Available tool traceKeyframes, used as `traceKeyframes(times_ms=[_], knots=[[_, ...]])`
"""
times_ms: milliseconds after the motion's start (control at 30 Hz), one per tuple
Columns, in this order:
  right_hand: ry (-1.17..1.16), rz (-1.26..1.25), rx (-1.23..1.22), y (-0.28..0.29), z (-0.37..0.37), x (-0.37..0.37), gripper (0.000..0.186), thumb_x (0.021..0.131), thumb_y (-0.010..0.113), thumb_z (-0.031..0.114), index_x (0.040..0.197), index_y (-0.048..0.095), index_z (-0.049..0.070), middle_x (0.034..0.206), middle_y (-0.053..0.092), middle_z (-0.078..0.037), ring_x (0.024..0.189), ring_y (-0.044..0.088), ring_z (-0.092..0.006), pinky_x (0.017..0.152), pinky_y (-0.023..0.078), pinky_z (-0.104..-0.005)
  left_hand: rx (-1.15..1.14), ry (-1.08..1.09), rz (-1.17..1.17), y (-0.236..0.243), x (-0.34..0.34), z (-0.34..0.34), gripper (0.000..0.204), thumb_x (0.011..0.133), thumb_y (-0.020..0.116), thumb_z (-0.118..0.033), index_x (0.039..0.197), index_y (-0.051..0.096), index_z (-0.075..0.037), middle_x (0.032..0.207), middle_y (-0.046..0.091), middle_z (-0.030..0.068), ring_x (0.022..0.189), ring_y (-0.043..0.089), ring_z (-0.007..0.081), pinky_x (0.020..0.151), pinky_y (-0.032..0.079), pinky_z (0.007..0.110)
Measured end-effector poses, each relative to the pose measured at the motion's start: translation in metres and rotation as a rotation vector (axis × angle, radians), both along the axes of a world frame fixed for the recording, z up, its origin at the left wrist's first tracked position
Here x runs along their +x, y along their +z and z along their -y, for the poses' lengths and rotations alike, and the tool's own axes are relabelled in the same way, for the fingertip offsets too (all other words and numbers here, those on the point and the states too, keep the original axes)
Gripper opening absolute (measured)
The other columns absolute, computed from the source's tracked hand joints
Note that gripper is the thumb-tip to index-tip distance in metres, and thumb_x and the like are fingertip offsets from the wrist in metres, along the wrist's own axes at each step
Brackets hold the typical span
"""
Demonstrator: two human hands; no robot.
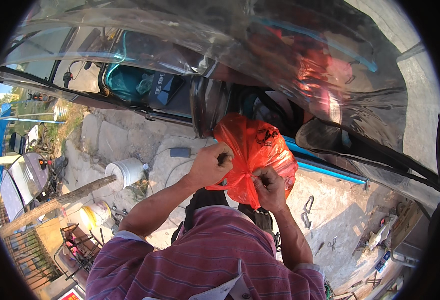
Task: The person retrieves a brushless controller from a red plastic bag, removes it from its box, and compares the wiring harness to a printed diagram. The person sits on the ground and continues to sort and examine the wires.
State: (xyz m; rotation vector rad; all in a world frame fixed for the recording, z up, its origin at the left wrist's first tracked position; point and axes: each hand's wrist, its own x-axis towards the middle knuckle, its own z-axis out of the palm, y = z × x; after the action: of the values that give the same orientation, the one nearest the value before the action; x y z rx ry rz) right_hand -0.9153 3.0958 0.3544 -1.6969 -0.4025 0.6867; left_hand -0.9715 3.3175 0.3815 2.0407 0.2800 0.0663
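Observation:
A bulging red plastic bag (256,146) with a dark printed mark hangs in front of me, beside the open side of a covered vehicle. My right hand (269,189) pinches the bag at its gathered, twisted middle. My left hand (212,165) is closed at the bag's left edge, apparently gripping part of the thin plastic; its fingertips are partly hidden.
The vehicle (170,95) with clear plastic cover and blue side bar (330,171) fills the upper view. On the paved ground are a white bucket with a wooden pole (126,174), a yellowish bucket (92,215), a grey box (180,152) and cables. A parked scooter (25,182) stands left.

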Motion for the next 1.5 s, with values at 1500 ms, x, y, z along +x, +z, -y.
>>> traceKeyframes(times_ms=[1500], knots=[[-0.032,-0.265,0.189,-0.014,0.002,-0.016,0.013,0.095,0.07,-0.001,0.106,0.063,0.003,0.1,0.068,-0.002,0.089,0.062,-0.0084,0.082,0.051,-0.0258,-0.047,-0.021,-0.059,-0.024,-0.013,0.021,0.016,0.076,0.071,-0.005,0.091,0.063,-0.004,0.083,0.066,0.0132,0.072,0.069,0.0333,0.063,0.054,0.041]])
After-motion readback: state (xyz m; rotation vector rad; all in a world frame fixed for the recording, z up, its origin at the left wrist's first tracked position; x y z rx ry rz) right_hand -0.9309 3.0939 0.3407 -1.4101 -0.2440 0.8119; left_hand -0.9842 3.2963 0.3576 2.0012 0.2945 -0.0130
